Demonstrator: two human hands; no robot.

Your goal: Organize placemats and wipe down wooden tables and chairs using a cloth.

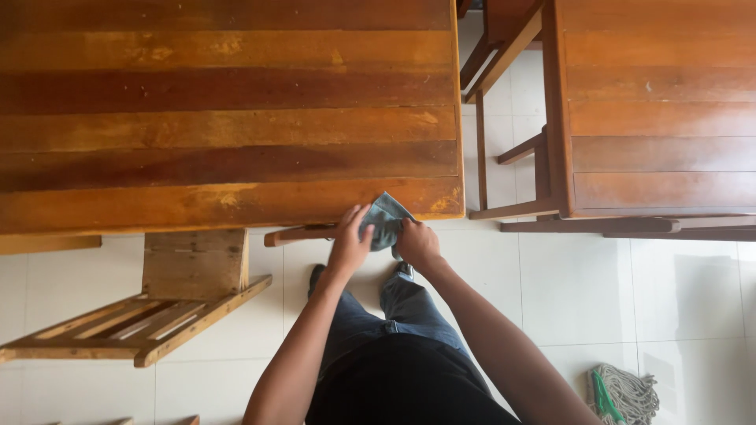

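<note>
Gripping a small crumpled blue-grey cloth [385, 220] at the near edge of the wooden surface [228, 118], left hand [349, 240] and right hand [417, 242] fingers both clamped on it, apparently bunching it for wiping, needing next a firm press onto the planks

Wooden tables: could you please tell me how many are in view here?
2. One large wooden table fills the upper left, with both hands holding a blue cloth at its near edge. A second table stands at the upper right. Others may lie outside the view.
</note>
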